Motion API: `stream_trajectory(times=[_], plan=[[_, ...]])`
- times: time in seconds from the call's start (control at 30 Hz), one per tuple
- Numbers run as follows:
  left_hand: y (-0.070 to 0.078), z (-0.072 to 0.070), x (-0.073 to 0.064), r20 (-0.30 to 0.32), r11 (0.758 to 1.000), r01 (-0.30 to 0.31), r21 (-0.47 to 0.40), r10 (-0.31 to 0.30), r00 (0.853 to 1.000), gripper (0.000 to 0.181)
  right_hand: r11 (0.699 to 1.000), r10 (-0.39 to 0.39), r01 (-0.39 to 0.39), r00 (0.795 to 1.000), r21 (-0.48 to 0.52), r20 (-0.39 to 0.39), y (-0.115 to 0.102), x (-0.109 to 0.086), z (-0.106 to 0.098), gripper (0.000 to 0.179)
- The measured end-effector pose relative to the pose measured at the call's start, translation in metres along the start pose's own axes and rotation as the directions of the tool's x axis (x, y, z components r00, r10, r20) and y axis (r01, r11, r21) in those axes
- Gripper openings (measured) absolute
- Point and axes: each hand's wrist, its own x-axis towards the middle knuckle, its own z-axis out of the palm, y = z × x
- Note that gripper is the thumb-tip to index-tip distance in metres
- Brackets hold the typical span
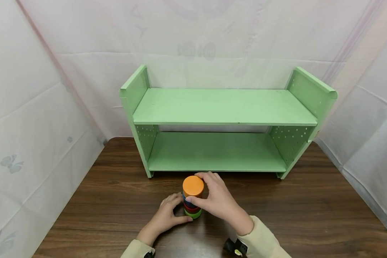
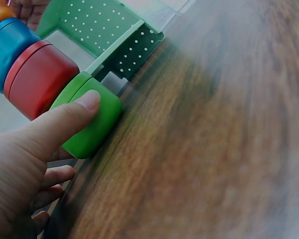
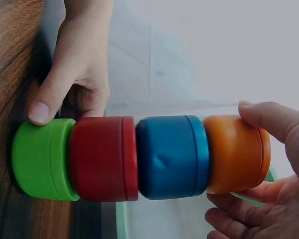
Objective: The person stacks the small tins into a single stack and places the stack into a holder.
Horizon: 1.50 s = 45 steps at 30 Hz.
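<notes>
Small round lidded jars stand in one upright column on the table. A green jar (image 2: 103, 119) forms the base, with a red jar (image 3: 97, 159) on it, then a blue jar (image 3: 169, 157) and an orange jar (image 1: 193, 185) on top. My right hand (image 1: 220, 199) pinches the orange jar between thumb and fingers. Low at the column's left side, my left hand (image 1: 163, 217) holds the green jar, its thumb pressed to the near side and the other fingers reaching behind, partly hidden.
Just behind the column stands a green two-tier shelf (image 1: 225, 106) with raised perforated side panels. The dark wood-grain table (image 1: 103, 208) extends to both sides. Pale printed cloth (image 1: 45, 143) hangs around the back and sides.
</notes>
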Motion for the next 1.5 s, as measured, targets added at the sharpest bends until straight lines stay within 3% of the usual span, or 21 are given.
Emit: stream_trajectory(times=[0.8, 1.17, 1.5], plan=[[0.004, 0.001, 0.001, 0.014, 0.999, 0.014, -0.035, -0.013, 1.0, 0.057, 0.998, -0.053, 0.052, 0.998, -0.031, -0.022, 0.004, -0.004, 0.001, 0.068], [0.0, 0.001, 0.002, 0.028, 1.0, -0.005, -0.024, 0.006, 1.0, 0.056, 0.999, -0.01, 0.013, 0.998, -0.039, 0.066, 0.011, -0.006, 0.002, 0.086], [0.0, -0.006, 0.0, 0.075, 0.995, 0.064, -0.076, -0.058, 0.995, 0.067, 0.999, 0.025, -0.022, 0.994, -0.034, 0.109, 0.02, -0.009, 0.002, 0.093]])
